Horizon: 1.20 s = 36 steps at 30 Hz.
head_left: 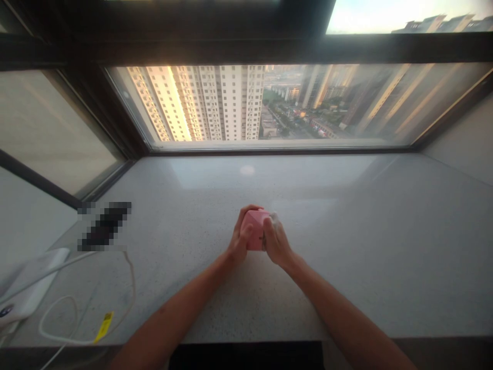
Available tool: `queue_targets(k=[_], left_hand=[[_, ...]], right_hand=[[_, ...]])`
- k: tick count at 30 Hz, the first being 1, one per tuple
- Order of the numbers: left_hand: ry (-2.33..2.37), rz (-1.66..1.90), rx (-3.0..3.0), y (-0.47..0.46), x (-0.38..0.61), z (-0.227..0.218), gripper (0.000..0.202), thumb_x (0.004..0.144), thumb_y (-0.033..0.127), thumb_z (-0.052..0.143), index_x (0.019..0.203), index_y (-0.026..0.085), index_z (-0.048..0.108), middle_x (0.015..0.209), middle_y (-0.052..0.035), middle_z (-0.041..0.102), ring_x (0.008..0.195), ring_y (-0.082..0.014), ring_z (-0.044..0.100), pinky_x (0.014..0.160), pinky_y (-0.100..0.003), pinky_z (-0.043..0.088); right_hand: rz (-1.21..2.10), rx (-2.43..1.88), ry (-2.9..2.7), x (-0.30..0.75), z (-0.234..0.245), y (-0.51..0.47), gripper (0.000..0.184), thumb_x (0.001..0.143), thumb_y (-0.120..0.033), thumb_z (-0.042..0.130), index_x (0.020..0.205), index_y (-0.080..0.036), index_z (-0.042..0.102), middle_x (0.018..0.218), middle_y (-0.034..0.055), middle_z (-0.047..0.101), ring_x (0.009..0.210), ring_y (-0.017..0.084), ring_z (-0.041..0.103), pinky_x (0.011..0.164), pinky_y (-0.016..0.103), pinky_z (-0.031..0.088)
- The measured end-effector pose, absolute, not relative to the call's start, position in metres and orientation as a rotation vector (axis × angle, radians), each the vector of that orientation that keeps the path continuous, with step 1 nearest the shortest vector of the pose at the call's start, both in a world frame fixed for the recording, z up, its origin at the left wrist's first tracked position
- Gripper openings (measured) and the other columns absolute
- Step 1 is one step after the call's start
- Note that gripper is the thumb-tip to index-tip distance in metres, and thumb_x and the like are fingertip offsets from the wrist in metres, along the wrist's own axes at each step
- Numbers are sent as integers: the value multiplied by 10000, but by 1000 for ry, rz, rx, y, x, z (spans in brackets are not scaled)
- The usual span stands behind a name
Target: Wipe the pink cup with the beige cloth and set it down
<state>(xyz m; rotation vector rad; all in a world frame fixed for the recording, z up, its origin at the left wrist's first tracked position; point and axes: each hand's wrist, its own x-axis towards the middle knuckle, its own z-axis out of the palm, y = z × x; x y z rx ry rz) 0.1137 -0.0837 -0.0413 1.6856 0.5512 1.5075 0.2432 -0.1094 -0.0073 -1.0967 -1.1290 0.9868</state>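
A small pink box-like object [255, 237] with a folded-looking top is held between both hands, above the middle of the pale counter. My left hand [239, 240] wraps round its left side, with the thumb on the near face and fingers over the far edge. At its right side my right hand [278, 245] is closed, thumb on top. A crumpled whitish piece [274, 218], like tissue or cloth, shows by the right fingers, pressed against the pink object. A small dark mark shows on the near face by the right hand. The right fingertips are hidden.
The pale speckled counter [365, 246] runs up to a dark-framed window [277, 150] with tall buildings outside. On the left lie a pixelated dark object [106, 226], a white device [34, 288] and a looped white cable [133, 280] with a yellow tag [103, 327].
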Motion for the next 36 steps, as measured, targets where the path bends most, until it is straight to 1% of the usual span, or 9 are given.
queue_targets(k=[5,10,15,21,24,28,30,33,36], left_hand=[[467,1727,2073,-83,113,-39,602,923,564,738,1431,281,584,1564,-165,487,1430,-386,503,1154,-556,450],[627,1533,1715,-86,114,-40,505,1093,539,411,1480,231,513,1377,-157,608,1219,-312,626,1053,-501,524],[473,1718,2209,-79,107,-42,589,898,582,740,1380,273,602,1558,-181,494,1390,-412,536,1117,-608,475],[625,1337,1467,-88,115,-38,508,1071,604,465,1422,246,542,1280,-105,656,1075,-259,662,947,-421,570],[627,1326,1516,-86,114,-39,579,1059,636,498,1515,280,500,1477,-126,581,1282,-312,610,1107,-493,517],[457,1410,2019,-77,104,-40,822,947,664,695,1630,304,414,1731,-168,319,1580,-427,346,1279,-643,313],[408,1433,2093,-77,104,-39,737,961,594,709,1590,297,467,1682,-174,386,1558,-415,380,1264,-625,338],[488,1473,1803,-84,110,-35,518,1055,549,549,1489,265,544,1500,-142,558,1433,-351,509,1211,-538,421],[575,1370,1567,-91,116,-32,471,1082,555,466,1419,245,576,1392,-113,623,1249,-298,612,1099,-460,509]], right_hand=[[1239,-1118,-799,241,-7,-107,727,877,-919,523,775,-210,644,648,8,587,555,150,488,497,270,399],[1100,-1109,-986,243,-9,-106,711,802,-913,649,769,-203,663,673,6,596,604,150,514,519,257,416],[1418,-1076,-704,242,-6,-104,716,827,-927,592,783,-214,633,678,15,614,580,156,531,516,271,452],[1027,-1091,-1072,244,-9,-109,692,832,-897,639,814,-206,672,692,7,606,623,152,534,536,258,430],[1123,-1122,-1002,246,-10,-105,674,878,-879,602,833,-210,671,668,3,609,582,149,539,514,257,440],[1410,-1080,-719,243,-11,-98,711,834,-920,595,791,-213,659,622,18,611,565,177,577,491,273,458],[1408,-1054,-676,240,-12,-98,732,820,-940,584,785,-212,652,627,21,606,571,179,572,490,276,448],[1147,-1105,-842,239,-14,-105,751,838,-952,546,771,-211,645,661,17,597,593,164,531,517,277,434],[902,-1150,-1059,242,-13,-110,738,863,-935,538,759,-212,646,678,19,603,632,166,526,561,287,432]])
